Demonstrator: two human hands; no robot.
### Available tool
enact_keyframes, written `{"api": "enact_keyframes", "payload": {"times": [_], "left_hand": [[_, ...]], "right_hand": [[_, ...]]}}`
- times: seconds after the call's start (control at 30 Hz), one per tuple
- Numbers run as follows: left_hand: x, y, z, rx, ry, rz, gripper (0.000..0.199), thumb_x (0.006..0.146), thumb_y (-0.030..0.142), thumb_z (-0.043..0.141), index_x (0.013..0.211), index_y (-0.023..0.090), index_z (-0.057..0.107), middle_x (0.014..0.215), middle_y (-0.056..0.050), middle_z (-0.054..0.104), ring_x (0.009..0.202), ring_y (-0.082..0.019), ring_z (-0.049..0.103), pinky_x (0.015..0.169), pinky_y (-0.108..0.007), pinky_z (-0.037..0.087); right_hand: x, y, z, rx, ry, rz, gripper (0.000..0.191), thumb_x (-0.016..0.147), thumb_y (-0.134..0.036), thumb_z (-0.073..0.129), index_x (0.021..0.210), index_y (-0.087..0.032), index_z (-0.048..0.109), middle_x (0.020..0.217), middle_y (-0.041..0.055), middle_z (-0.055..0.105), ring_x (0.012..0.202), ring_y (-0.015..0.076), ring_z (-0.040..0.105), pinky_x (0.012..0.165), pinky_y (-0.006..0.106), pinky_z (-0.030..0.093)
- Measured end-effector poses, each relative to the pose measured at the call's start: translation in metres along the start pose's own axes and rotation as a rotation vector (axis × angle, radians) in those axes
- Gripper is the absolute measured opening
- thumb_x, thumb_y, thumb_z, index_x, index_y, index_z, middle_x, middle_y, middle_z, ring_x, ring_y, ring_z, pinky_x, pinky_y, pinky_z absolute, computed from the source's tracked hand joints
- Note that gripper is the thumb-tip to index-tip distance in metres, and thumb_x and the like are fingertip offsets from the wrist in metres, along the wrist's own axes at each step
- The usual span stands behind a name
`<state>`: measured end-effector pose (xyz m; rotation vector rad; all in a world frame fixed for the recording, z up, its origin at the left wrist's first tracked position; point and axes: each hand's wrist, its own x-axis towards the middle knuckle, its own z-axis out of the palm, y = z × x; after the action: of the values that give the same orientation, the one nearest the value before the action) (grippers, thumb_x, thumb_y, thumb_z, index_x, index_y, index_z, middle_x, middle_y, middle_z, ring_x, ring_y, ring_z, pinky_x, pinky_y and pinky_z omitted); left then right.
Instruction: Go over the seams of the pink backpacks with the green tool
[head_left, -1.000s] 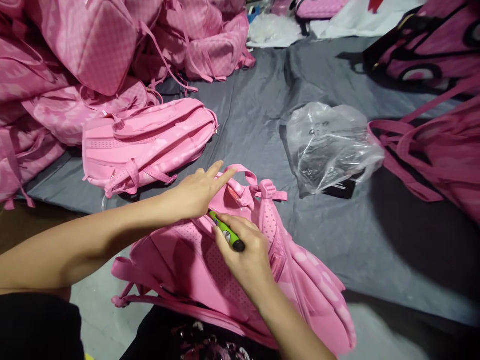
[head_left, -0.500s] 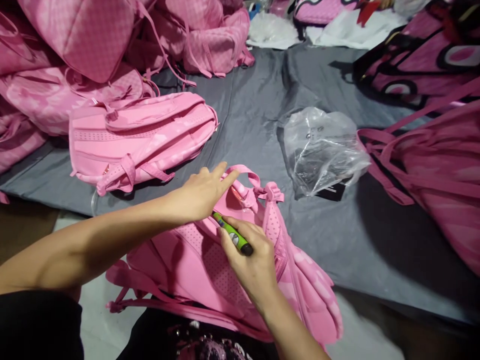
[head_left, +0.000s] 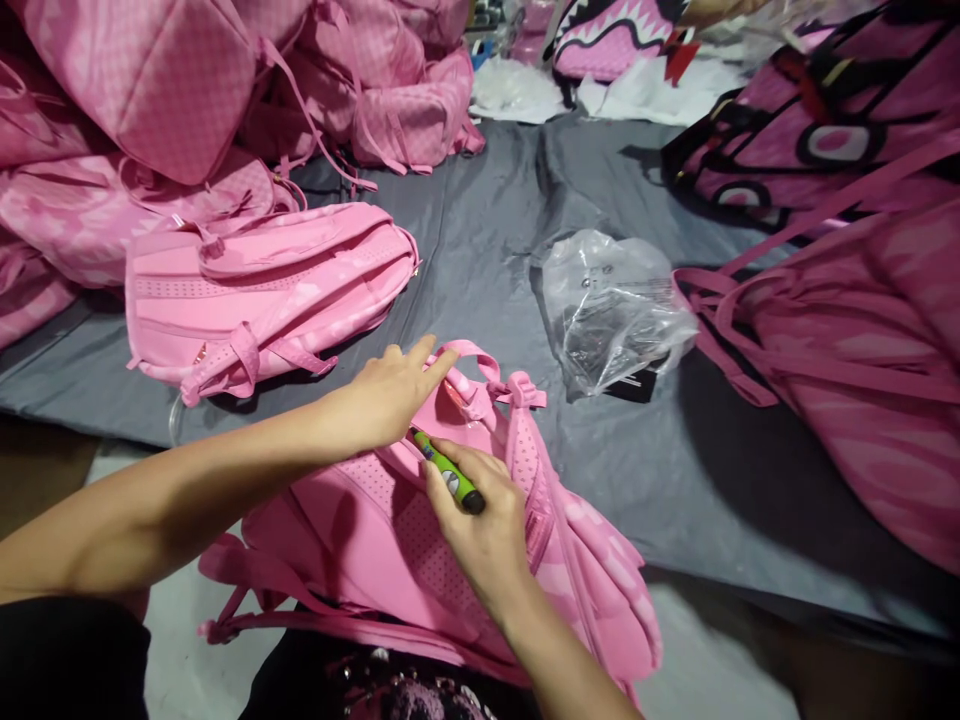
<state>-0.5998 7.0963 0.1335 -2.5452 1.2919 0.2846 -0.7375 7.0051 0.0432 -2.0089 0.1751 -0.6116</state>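
Observation:
A pink backpack [head_left: 465, 560] leans at the table's front edge, against my lap, its dotted back panel and straps facing up. My left hand [head_left: 390, 395] lies over its upper part by the top handle [head_left: 480, 355], two fingers stretched out and the thumb side hidden; it appears to hold the fabric. In my right hand [head_left: 484, 510] is a green marker [head_left: 450, 474] with a printed picture and a black end. Its dark tip points at the bag just under my left hand, and whether it touches cannot be seen.
Another pink backpack [head_left: 262, 290] lies to the left, before a heap of pink bags [head_left: 180, 80]. A clear plastic bag [head_left: 615, 310] with a black card [head_left: 631, 386] rests mid-table. More pink bags [head_left: 862, 330] stand on the right. A grey cloth [head_left: 480, 230] covers the table.
The whole view has shifted slightly, so things appear a little further left and lower. Both hands and the marker keep about the same place on the backpack.

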Motion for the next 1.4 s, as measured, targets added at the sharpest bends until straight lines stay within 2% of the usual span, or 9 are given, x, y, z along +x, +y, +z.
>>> {"api": "enact_keyframes", "payload": {"times": [0.2, 0.3, 0.37, 0.43, 0.57, 0.7, 0.87, 1.2, 1.4], "left_hand": [[-0.002, -0.002, 0.005, -0.023, 0.044, 0.028, 0.095, 0.076, -0.003, 0.05, 0.158, 0.021, 0.008, 0.161, -0.015, 0.021, 0.113, -0.031, 0.055, 0.092, -0.044, 0.051], [-0.002, -0.008, 0.016, -0.026, 0.063, 0.004, 0.093, 0.076, 0.0, 0.051, 0.158, 0.022, 0.012, 0.161, -0.016, 0.023, 0.119, -0.034, 0.053, 0.093, -0.044, 0.051], [0.005, -0.016, 0.026, -0.001, 0.095, 0.025, 0.093, 0.076, 0.002, 0.051, 0.158, 0.022, 0.012, 0.16, -0.017, 0.024, 0.119, -0.035, 0.054, 0.094, -0.045, 0.05], [0.011, -0.021, 0.034, 0.009, 0.123, 0.058, 0.096, 0.074, 0.002, 0.052, 0.158, 0.021, 0.01, 0.16, -0.019, 0.024, 0.12, -0.035, 0.054, 0.097, -0.046, 0.049], [0.011, -0.022, 0.037, -0.004, 0.128, 0.051, 0.1, 0.073, 0.001, 0.051, 0.159, 0.024, 0.006, 0.161, -0.017, 0.022, 0.123, -0.034, 0.053, 0.1, -0.043, 0.047], [0.009, -0.016, 0.032, 0.047, 0.068, -0.002, 0.099, 0.075, 0.0, 0.052, 0.159, 0.024, 0.007, 0.161, -0.016, 0.023, 0.118, -0.033, 0.055, 0.099, -0.044, 0.048], [0.009, -0.015, 0.032, 0.05, 0.067, -0.024, 0.098, 0.074, 0.002, 0.055, 0.159, 0.024, 0.011, 0.162, -0.014, 0.023, 0.121, -0.033, 0.054, 0.099, -0.044, 0.049], [0.006, -0.01, 0.021, -0.005, 0.1, 0.002, 0.095, 0.074, 0.0, 0.055, 0.158, 0.022, 0.017, 0.159, -0.018, 0.029, 0.122, -0.035, 0.054, 0.096, -0.046, 0.051], [0.004, -0.007, 0.015, -0.099, 0.152, 0.014, 0.095, 0.075, 0.004, 0.059, 0.157, 0.025, 0.017, 0.158, -0.018, 0.03, 0.123, -0.036, 0.055, 0.094, -0.048, 0.052]], "right_hand": [[0.001, -0.004, 0.005, 0.08, 0.011, 0.059, 0.021, 0.084, -0.022, 0.064, 0.103, -0.02, 0.074, 0.098, 0.006, 0.076, 0.089, 0.0215, 0.07, 0.087, 0.039, 0.052], [0.006, -0.016, 0.004, 0.221, -0.135, 0.125, 0.02, 0.082, -0.017, 0.062, 0.095, -0.02, 0.076, 0.084, 0.0025, 0.076, 0.073, 0.0163, 0.068, 0.069, 0.029, 0.053], [0.012, -0.021, -0.009, 0.301, -0.182, 0.155, 0.015, 0.083, -0.022, 0.064, 0.092, -0.02, 0.076, 0.08, 0.0012, 0.075, 0.068, 0.0143, 0.067, 0.062, 0.025, 0.052], [0.017, -0.017, -0.033, 0.294, -0.066, 0.071, 0.015, 0.086, -0.028, 0.063, 0.094, -0.02, 0.073, 0.093, 0.0033, 0.076, 0.083, 0.0164, 0.07, 0.075, 0.027, 0.055], [0.029, 0.036, -0.109, -0.362, 0.296, 0.048, 0.03, 0.089, -0.01, 0.037, 0.1, -0.021, 0.063, 0.117, 0.0069, 0.07, 0.11, 0.0171, 0.065, 0.095, 0.033, 0.051], [0.064, 0.122, -0.164, -0.607, 0.218, 0.141, 0.024, 0.082, -0.005, 0.054, 0.099, -0.016, 0.066, 0.115, 0.0131, 0.068, 0.11, 0.0264, 0.062, 0.096, 0.044, 0.048], [0.102, 0.167, -0.172, -0.715, 0.074, 0.139, 0.016, 0.091, -0.027, 0.064, 0.103, -0.015, 0.065, 0.116, 0.0071, 0.065, 0.109, 0.0215, 0.06, 0.096, 0.044, 0.049], [0.065, 0.11, -0.187, -0.553, 0.189, 0.284, 0.027, 0.096, -0.027, 0.051, 0.074, -0.018, 0.062, 0.066, 0.0013, 0.06, 0.064, 0.0138, 0.061, 0.06, 0.027, 0.046], [0.043, 0.026, -0.128, -0.201, -0.017, 0.179, 0.015, 0.087, -0.029, 0.059, 0.086, -0.017, 0.067, 0.071, 0.0004, 0.068, 0.061, 0.0139, 0.063, 0.056, 0.025, 0.047]]}}
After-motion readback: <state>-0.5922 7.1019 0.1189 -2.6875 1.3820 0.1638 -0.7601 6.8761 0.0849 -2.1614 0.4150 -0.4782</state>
